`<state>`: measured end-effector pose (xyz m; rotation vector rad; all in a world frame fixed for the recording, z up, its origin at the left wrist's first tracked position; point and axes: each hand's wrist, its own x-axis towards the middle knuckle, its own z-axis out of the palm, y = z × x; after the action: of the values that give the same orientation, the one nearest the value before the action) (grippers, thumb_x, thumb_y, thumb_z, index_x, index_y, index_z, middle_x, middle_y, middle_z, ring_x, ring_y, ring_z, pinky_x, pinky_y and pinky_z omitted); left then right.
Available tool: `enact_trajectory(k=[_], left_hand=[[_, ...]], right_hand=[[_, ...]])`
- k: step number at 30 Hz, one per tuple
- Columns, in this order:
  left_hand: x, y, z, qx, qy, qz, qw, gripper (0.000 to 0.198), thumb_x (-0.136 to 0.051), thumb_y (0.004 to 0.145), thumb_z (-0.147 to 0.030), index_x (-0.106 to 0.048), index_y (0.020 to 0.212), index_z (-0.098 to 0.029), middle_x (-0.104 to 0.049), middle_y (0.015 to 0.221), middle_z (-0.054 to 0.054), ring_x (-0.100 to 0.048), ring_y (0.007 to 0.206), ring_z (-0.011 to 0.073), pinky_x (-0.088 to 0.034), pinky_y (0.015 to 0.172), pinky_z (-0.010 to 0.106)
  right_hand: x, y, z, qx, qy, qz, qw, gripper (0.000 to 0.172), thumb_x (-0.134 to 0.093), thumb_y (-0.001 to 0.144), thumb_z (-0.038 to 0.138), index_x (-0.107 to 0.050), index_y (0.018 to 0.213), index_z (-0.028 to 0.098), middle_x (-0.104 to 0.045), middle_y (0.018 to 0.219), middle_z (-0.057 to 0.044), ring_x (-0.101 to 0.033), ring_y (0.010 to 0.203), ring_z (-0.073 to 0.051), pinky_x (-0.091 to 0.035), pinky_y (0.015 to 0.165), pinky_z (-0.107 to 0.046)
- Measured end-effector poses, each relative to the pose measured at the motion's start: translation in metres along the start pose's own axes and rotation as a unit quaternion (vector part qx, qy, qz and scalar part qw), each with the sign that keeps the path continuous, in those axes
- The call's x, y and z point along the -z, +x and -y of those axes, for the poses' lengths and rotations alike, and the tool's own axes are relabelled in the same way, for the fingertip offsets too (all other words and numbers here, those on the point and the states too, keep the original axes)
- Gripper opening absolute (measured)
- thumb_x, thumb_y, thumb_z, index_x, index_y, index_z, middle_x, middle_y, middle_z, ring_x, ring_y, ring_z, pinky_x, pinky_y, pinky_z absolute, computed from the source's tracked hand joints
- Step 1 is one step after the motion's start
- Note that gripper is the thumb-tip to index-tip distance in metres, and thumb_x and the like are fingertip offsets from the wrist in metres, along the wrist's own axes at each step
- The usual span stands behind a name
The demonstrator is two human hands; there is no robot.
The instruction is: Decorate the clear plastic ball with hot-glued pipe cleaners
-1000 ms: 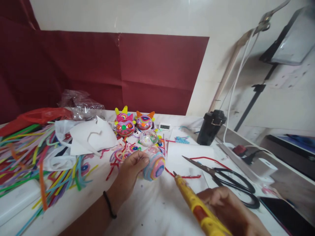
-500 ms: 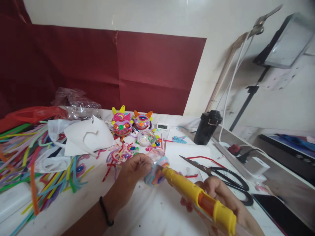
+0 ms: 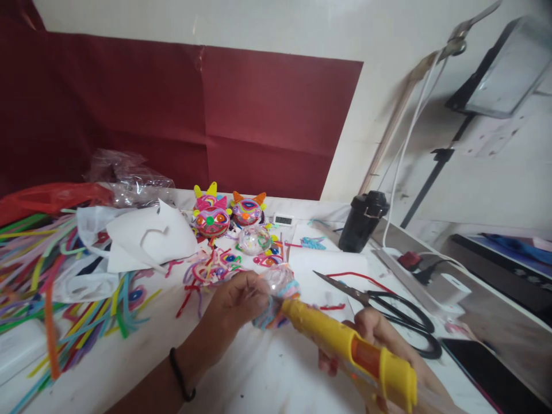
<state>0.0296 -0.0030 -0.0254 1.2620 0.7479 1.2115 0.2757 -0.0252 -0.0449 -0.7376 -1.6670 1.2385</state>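
Observation:
Between the thumb and fingers of my left hand (image 3: 239, 299) is a clear plastic ball (image 3: 278, 280), partly covered with blue, pink and orange fuzzy strips. My right hand (image 3: 383, 339) is wrapped round a yellow hot glue gun (image 3: 336, 336), its back end toward me. The gun's nozzle meets the strips on the ball's near right side; whether glue is coming out is too small to tell. Just beyond the ball lie a second clear ball (image 3: 254, 240) and a tangle of coloured pipe-cleaner pieces (image 3: 215, 265).
Black-handled scissors (image 3: 371, 299) lie right of the glue gun, near a phone (image 3: 487, 374) and a power strip (image 3: 431, 282). A black bottle (image 3: 363, 221) stands behind. Loose pipe cleaners (image 3: 86, 322) and cut white paper (image 3: 146, 238) cover the left. Decorated round faces (image 3: 211, 220) sit at the back.
The glue gun's nozzle has shifted slightly left and down along the ball's strips. The ball has turned a little in my left hand. The camera view has moved slightly.

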Motion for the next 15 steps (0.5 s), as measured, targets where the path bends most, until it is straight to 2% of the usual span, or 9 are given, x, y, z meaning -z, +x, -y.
enact_trajectory(k=[4, 7, 12, 15], left_hand=[[-0.003, 0.001, -0.003, 0.004, 0.0, -0.003, 1.0, 0.023, -0.067, 0.078, -0.039, -0.056, 0.079, -0.019, -0.061, 0.065, 0.0, -0.055, 0.059, 0.0144, -0.037, 0.056, 0.027], [-0.003, 0.002, -0.004, 0.006, 0.003, 0.003, 1.0, 0.022, -0.067, 0.078, -0.038, -0.056, 0.079, -0.019, -0.062, 0.065, 0.001, -0.056, 0.059, 0.015, -0.037, 0.056, 0.027], [0.001, 0.002, -0.001, -0.007, 0.023, 0.021, 1.0, 0.019, -0.065, 0.081, -0.036, -0.056, 0.077, -0.019, -0.058, 0.068, 0.0, -0.055, 0.062, 0.0147, -0.038, 0.06, 0.028], [0.003, 0.002, -0.001, -0.009, 0.061, 0.016, 0.998, 0.02, -0.064, 0.081, -0.036, -0.057, 0.076, -0.018, -0.056, 0.07, 0.0, -0.051, 0.065, 0.0143, -0.037, 0.062, 0.028]], right_hand=[[-0.005, -0.001, 0.008, -0.059, 0.139, -0.032, 0.988, 0.06, -0.072, 0.055, 0.062, -0.039, 0.093, 0.029, -0.067, 0.079, -0.006, -0.068, 0.074, -0.03, -0.052, 0.064, -0.04], [-0.008, 0.001, 0.015, -0.099, 0.18, -0.038, 0.978, 0.062, -0.077, 0.051, 0.06, -0.04, 0.089, 0.027, -0.067, 0.076, -0.004, -0.068, 0.072, -0.029, -0.051, 0.071, -0.043], [-0.012, 0.002, 0.023, -0.131, 0.249, -0.057, 0.958, 0.062, -0.081, 0.049, 0.052, -0.041, 0.088, 0.026, -0.069, 0.074, -0.005, -0.067, 0.068, -0.026, -0.05, 0.069, -0.039], [-0.011, -0.002, 0.029, -0.138, 0.271, -0.054, 0.951, 0.058, -0.08, 0.053, 0.048, -0.043, 0.093, 0.027, -0.071, 0.073, -0.005, -0.067, 0.069, -0.024, -0.049, 0.071, -0.037]])
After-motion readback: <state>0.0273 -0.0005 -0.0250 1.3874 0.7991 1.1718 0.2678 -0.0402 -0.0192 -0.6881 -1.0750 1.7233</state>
